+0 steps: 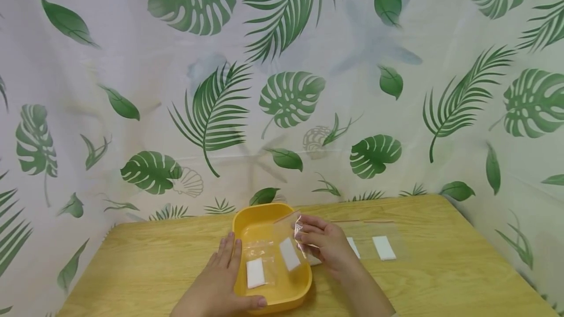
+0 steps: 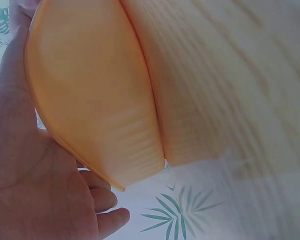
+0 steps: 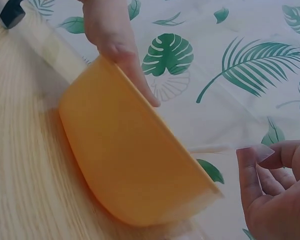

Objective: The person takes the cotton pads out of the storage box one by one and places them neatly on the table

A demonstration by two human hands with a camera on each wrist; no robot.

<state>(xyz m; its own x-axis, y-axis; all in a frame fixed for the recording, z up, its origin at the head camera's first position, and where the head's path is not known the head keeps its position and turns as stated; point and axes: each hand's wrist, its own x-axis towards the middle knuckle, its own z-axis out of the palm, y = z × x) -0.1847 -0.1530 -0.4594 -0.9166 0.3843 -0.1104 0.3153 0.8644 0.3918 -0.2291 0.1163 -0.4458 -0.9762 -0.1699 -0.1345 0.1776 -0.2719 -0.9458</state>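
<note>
My left hand point(image 1: 216, 278) rests along the left rim of a yellow plastic tub point(image 1: 303, 285), fingers straight and thumb at the near edge. In the left wrist view, the palm and fingers lie against the tub's rim point(image 2: 65, 147). With thumb and fingers, my right hand point(image 1: 328, 246) pinches the edge of a clear plastic bag point(image 1: 289, 253) with a white rectangular piece inside, held over the tub's right side. The right wrist view shows that pinch point(image 3: 272, 187) beside the tub point(image 3: 125, 145). Another such bag point(image 1: 255, 273) lies in the tub.
To the right of the tub, more clear bags point(image 1: 385, 247) with white pieces lie on the wooden table point(image 1: 440, 268), partly covered by my right hand. A leaf-printed cloth point(image 1: 335, 87) hangs behind the table's back edge.
</note>
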